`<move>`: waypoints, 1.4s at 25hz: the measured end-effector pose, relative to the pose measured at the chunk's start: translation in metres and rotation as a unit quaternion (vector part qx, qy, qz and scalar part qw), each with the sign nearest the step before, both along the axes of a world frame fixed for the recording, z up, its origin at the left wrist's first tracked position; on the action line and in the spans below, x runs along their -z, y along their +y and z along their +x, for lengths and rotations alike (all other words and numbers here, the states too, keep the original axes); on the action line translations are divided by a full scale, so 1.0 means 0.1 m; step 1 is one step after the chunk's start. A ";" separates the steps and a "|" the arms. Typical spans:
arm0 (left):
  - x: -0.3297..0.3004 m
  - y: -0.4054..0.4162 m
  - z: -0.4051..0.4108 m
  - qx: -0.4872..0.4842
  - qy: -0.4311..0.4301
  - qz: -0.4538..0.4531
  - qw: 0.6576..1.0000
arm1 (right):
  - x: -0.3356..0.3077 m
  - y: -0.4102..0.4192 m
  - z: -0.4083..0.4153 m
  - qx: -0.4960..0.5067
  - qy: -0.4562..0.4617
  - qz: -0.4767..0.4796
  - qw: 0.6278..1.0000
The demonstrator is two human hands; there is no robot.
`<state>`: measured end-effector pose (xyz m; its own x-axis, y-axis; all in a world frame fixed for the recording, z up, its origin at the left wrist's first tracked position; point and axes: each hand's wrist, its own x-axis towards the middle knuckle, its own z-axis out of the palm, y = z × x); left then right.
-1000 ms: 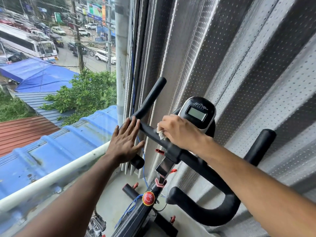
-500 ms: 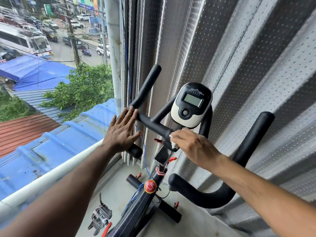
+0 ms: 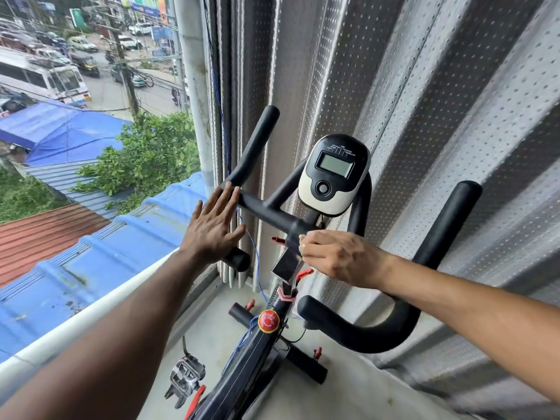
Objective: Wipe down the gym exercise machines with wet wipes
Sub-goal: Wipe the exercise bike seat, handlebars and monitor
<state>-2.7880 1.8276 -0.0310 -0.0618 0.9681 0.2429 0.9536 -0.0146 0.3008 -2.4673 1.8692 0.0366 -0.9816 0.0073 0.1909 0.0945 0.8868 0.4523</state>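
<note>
The right hand (image 3: pixel 339 258) is closing its fingers on a white wet wipe (image 3: pixel 303 244), only a sliver showing, and pressing it against the centre clamp of the exercise bike's handlebar (image 3: pixel 266 212), just below the one console (image 3: pixel 331 174). The left hand (image 3: pixel 213 227) is lying flat and open against the bar's left bend. The bike is standing on a pale floor (image 3: pixel 212 334) beside a perforated metal wall (image 3: pixel 424 116) and a window. One red knob (image 3: pixel 268 320) and one pedal (image 3: pixel 185 375) are showing.
</note>
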 end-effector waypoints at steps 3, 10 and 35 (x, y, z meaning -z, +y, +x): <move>0.01 -0.01 -0.01 -0.005 -0.009 0.012 1.000 | -0.06 -0.01 -0.32 0.005 -0.004 -0.026 1.000; 0.01 0.00 0.00 -0.004 -0.009 0.007 1.000 | 0.18 -0.40 -0.42 0.119 0.055 -0.168 0.977; 0.03 -0.01 0.00 -0.008 -0.020 0.014 1.000 | 0.17 -0.55 -0.56 0.234 0.019 -0.219 0.947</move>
<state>-2.7881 1.8264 -0.0338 -0.0879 0.9599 0.2661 0.9412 -0.0074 0.3377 -2.5233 1.8145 0.0198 -0.8443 0.5258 0.1038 0.5317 0.8460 0.0393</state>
